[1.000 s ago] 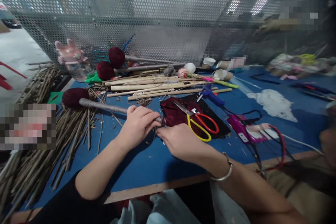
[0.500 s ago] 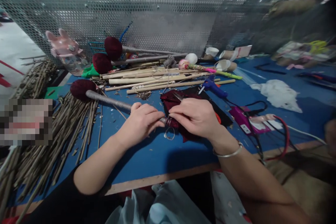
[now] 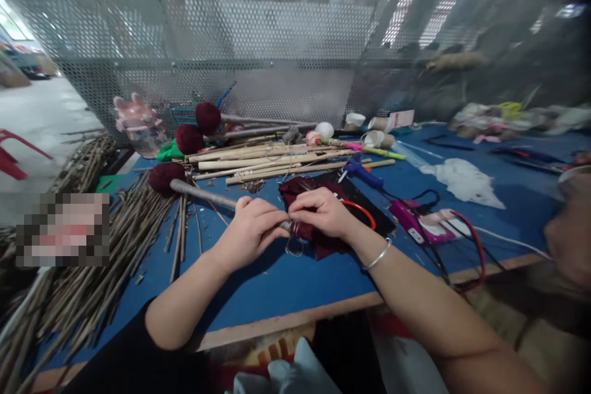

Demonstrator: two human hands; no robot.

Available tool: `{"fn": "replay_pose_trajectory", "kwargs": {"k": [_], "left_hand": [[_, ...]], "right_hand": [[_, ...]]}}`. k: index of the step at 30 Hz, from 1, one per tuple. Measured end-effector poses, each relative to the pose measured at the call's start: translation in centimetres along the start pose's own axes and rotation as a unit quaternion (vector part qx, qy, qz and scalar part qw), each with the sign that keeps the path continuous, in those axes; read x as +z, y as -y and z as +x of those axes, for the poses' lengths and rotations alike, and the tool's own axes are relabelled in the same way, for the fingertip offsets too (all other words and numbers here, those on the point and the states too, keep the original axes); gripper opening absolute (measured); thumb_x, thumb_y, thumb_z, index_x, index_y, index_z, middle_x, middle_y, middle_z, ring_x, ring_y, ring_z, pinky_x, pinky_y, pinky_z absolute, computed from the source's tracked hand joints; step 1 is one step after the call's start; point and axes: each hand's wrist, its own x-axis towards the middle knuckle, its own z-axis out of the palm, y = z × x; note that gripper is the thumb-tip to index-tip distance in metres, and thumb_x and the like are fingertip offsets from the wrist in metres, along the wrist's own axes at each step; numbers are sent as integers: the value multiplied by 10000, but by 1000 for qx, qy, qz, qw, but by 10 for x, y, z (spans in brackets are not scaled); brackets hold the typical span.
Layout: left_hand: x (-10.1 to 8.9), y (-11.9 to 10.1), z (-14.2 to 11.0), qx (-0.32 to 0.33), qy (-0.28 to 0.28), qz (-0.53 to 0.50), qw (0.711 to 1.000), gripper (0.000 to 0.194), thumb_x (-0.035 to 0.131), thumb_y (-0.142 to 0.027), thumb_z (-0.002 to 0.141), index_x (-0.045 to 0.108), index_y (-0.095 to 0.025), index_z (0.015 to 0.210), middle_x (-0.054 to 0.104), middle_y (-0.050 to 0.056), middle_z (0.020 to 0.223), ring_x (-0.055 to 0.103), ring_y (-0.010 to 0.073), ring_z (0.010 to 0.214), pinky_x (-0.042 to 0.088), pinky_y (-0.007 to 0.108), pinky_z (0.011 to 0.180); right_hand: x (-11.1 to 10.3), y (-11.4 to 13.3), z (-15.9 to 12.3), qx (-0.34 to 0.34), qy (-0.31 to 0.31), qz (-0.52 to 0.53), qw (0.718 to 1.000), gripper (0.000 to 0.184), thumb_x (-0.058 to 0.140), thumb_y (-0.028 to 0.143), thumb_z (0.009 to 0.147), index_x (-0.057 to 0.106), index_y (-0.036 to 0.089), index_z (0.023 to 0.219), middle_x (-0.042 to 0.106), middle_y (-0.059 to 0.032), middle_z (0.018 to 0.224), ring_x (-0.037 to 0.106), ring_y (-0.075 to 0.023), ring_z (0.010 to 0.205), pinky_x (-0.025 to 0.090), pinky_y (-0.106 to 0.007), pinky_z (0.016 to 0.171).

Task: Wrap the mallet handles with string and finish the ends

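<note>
A grey-wrapped stick (image 3: 203, 193) with a maroon ball head (image 3: 167, 179) slants across the table, and the fingers of my left hand (image 3: 253, 226) are closed around its near end. At that end, maroon cloth (image 3: 307, 231) is gathered and wound with thread (image 3: 294, 247), which hangs below in a loose loop. My right hand (image 3: 323, 212) is pinched just above this winding, apparently on the thread; its fingertips hide most of it. An orange-red loop handle (image 3: 362, 209) shows behind my right wrist. More maroon cloth lies under that hand on a black sheet (image 3: 385, 226).
Two more ball-headed sticks (image 3: 207, 118) and pale wooden sticks (image 3: 249, 163) lie behind. Thin twigs (image 3: 101, 265) are heaped left. Rightward are a blue glue gun (image 3: 362, 171), a purple power strip (image 3: 420, 221) with cables, and white plastic (image 3: 466, 181). A perforated metal screen (image 3: 258, 37) stands behind.
The camera view has tilted up and shifted left. My right fingers have moved slightly closer to my left ones and down at the winding; my left hand keeps its hold on the stick.
</note>
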Motion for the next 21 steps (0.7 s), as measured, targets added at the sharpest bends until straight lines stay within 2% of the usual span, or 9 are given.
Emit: {"fn": "replay_pose_trajectory", "kwargs": {"k": [5, 8, 10, 13, 16, 18, 21], "left_hand": [[-2, 1, -1, -3, -37, 9, 999, 308, 452, -429, 900, 634, -210, 1018, 673, 58, 963, 559, 164, 902, 298, 341, 833], [-2, 4, -2, -10, -51, 15, 999, 290, 450, -402, 907, 635, -216, 1031, 669, 60, 972, 557, 163, 902, 298, 343, 830], [-2, 6, -2, -17, -51, 18, 998, 287, 450, -399, 908, 637, -217, 1028, 667, 61, 973, 555, 164, 907, 293, 347, 831], [-1, 9, -2, -25, -44, 12, 999, 285, 458, -405, 903, 636, -222, 1030, 666, 55, 967, 556, 163, 916, 289, 349, 833], [0, 10, -1, -31, -34, 6, 999, 303, 467, -428, 893, 637, -219, 1031, 670, 57, 958, 558, 167, 918, 294, 350, 838], [0, 11, -2, -35, -32, 4, 999, 305, 469, -428, 891, 638, -214, 1029, 670, 61, 959, 558, 169, 919, 296, 352, 844], [1, 11, -2, -36, -37, 5, 999, 290, 475, -415, 893, 638, -217, 1029, 667, 55, 962, 558, 168, 925, 292, 351, 845]], "right_hand": [[3, -4, -1, 24, 65, 54, 996, 276, 588, 328, 795, 675, 96, 675, 601, -23, 600, 515, -100, 552, 411, -211, 557], [7, -3, -3, 69, 115, 70, 988, 334, 603, 365, 774, 621, 92, 582, 519, 17, 523, 456, -80, 498, 375, -195, 502], [7, 4, -4, 104, 141, 43, 984, 339, 594, 361, 783, 614, 94, 575, 504, 28, 500, 448, -75, 477, 366, -187, 488], [5, 24, -6, 127, 149, -133, 971, 321, 528, 306, 838, 643, 99, 621, 586, -12, 538, 515, -102, 506, 361, -197, 496], [1, 50, -11, 134, 139, -357, 914, 251, 466, 171, 854, 677, 105, 735, 686, -108, 678, 622, -165, 607, 367, -232, 531], [1, 62, -15, 152, 158, -419, 881, 238, 449, 108, 840, 679, 119, 779, 702, -129, 712, 660, -193, 638, 367, -246, 531], [10, 70, -19, 163, 198, -427, 867, 235, 461, 67, 816, 681, 151, 827, 714, -109, 735, 682, -214, 661, 354, -257, 509]]}}
